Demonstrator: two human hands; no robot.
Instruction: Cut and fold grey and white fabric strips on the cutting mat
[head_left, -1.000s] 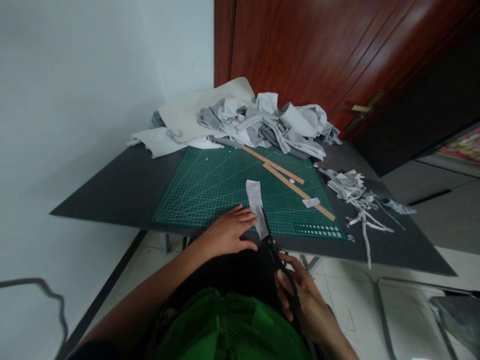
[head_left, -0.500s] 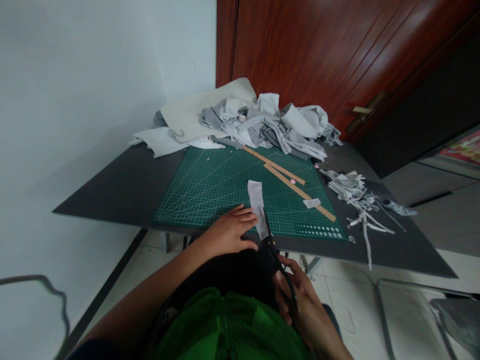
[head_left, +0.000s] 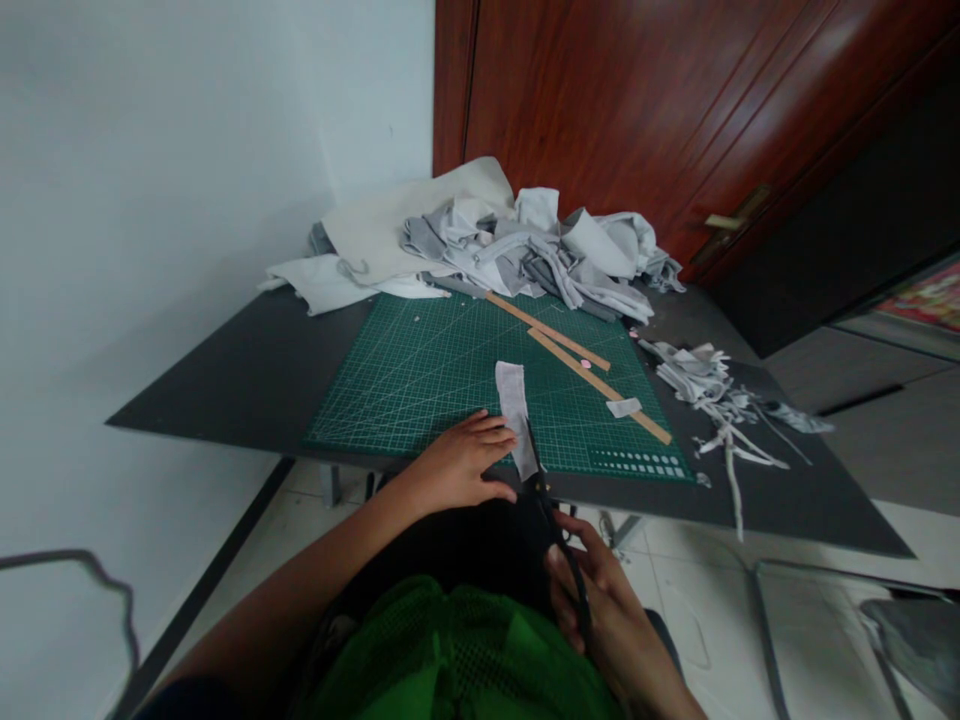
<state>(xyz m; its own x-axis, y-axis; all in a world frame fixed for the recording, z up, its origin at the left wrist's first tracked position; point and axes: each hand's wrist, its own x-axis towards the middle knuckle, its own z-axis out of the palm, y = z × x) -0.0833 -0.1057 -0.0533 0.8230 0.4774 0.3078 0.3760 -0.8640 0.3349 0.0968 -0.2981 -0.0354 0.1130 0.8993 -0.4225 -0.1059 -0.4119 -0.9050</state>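
Left hand (head_left: 457, 466) lies flat, grip spread, pinning the fabric strip (head_left: 517, 418) — right hand (head_left: 600, 600), grip wrapped around black scissors (head_left: 551, 510), blades at the strip's edge.

Soft, even daylight; wide-angle bending at edges; glare on door (head_left: 675, 110).

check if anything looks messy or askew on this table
Yes. Cut grey scraps lie strewn on the table right of the cutting mat, one strip trailing toward the near edge. The two wooden strips lie slanted across the mat's grid. The fabric heap spills onto its far edge.
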